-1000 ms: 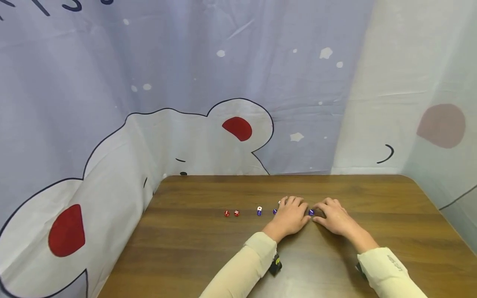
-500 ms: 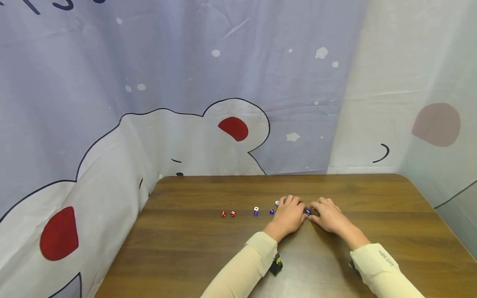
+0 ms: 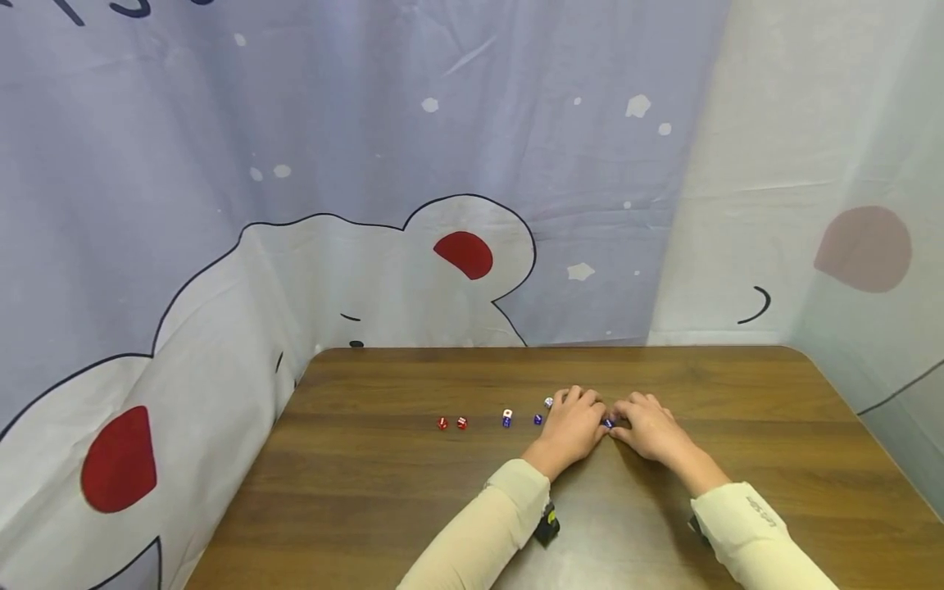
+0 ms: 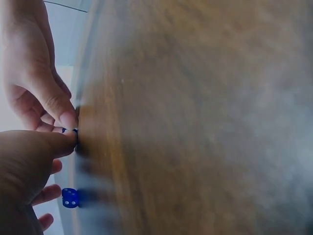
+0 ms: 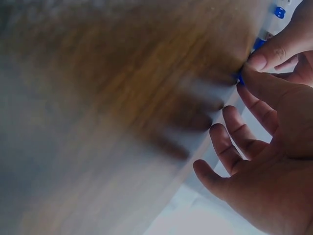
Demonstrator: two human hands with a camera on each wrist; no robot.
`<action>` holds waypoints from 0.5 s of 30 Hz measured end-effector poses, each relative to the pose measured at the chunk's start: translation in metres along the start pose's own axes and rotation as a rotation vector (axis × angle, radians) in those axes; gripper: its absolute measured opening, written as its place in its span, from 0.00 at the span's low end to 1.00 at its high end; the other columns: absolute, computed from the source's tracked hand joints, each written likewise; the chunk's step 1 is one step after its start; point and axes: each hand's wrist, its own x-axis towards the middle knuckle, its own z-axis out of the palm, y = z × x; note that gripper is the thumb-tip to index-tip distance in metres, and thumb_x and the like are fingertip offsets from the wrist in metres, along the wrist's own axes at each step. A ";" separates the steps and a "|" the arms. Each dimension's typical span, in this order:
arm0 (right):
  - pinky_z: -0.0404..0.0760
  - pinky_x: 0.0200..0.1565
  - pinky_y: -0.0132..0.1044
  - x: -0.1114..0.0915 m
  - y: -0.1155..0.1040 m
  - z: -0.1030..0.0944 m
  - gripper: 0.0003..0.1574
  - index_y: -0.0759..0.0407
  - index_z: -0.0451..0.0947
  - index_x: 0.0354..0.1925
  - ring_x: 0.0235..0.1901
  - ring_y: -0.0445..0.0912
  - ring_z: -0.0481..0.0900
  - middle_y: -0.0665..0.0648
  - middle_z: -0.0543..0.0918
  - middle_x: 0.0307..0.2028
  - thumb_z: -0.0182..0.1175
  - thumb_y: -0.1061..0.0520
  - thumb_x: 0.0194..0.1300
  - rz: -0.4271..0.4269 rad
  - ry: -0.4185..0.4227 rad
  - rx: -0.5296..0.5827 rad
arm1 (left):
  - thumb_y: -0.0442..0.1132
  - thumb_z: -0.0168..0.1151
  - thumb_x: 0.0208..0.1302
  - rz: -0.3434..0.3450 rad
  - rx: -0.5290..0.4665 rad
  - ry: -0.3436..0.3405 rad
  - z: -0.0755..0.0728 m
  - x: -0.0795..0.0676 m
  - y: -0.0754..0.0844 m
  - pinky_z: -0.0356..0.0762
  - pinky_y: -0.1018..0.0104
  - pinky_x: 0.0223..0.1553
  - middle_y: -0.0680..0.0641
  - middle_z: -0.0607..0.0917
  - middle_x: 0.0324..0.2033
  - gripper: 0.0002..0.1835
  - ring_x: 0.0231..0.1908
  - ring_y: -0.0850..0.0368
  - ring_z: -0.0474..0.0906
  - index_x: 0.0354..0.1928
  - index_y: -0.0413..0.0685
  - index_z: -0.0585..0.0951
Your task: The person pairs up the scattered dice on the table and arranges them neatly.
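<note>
Between my two hands a blue die [image 3: 608, 424] stands at the table surface, mostly covered by fingertips. My left hand [image 3: 573, 428] pinches it from the left, its thumb right at the die [image 4: 71, 132]. From the other side my right hand [image 3: 649, 428] pinches the same die with thumb and forefinger, its other fingers spread apart in the right wrist view. Another blue die [image 3: 537, 419] sits just left of my left hand, and a white die [image 3: 549, 402] lies behind it, close to the left fingers.
Farther left, a white die [image 3: 507, 413] rests on top of a blue die [image 3: 506, 423]. Two red dice [image 3: 442, 423] lie side by side beyond that. The wooden table [image 3: 354, 500] ends at a printed curtain [image 3: 590, 188] at the back.
My right hand has come in closer to the left, and its fingertips have closed in on the blue die between them. That die looks slightly turned. The head view has shifted a little.
</note>
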 end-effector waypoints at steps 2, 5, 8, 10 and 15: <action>0.73 0.41 0.57 0.000 -0.001 0.000 0.08 0.52 0.79 0.37 0.43 0.56 0.72 0.55 0.77 0.40 0.69 0.54 0.64 -0.003 -0.003 -0.001 | 0.60 0.58 0.72 0.004 0.001 -0.002 -0.001 -0.002 -0.001 0.65 0.56 0.65 0.63 0.77 0.60 0.14 0.60 0.61 0.68 0.51 0.68 0.84; 0.73 0.40 0.56 -0.002 -0.004 -0.001 0.08 0.52 0.80 0.38 0.42 0.55 0.71 0.56 0.77 0.40 0.69 0.54 0.64 -0.007 -0.009 0.001 | 0.61 0.57 0.71 0.008 0.007 -0.004 -0.003 -0.004 -0.002 0.65 0.57 0.64 0.63 0.78 0.59 0.15 0.60 0.61 0.69 0.51 0.68 0.84; 0.74 0.38 0.55 -0.004 -0.006 -0.001 0.08 0.52 0.80 0.38 0.42 0.55 0.71 0.56 0.77 0.41 0.70 0.54 0.63 -0.015 -0.011 -0.004 | 0.62 0.58 0.70 0.017 0.022 -0.002 -0.005 -0.008 -0.003 0.67 0.58 0.61 0.62 0.78 0.57 0.16 0.58 0.61 0.69 0.52 0.69 0.84; 0.74 0.37 0.54 -0.007 -0.008 0.000 0.09 0.52 0.80 0.39 0.41 0.55 0.71 0.57 0.77 0.41 0.70 0.54 0.63 -0.023 -0.011 -0.011 | 0.62 0.58 0.70 0.023 0.030 -0.002 -0.006 -0.011 -0.002 0.69 0.60 0.58 0.62 0.78 0.55 0.16 0.56 0.61 0.69 0.51 0.69 0.84; 0.75 0.37 0.53 -0.011 -0.015 0.003 0.12 0.54 0.82 0.42 0.40 0.53 0.71 0.55 0.77 0.40 0.71 0.53 0.61 -0.028 -0.006 -0.025 | 0.63 0.59 0.69 0.020 0.053 -0.011 -0.009 -0.020 -0.002 0.70 0.62 0.52 0.61 0.78 0.51 0.16 0.51 0.61 0.68 0.51 0.69 0.85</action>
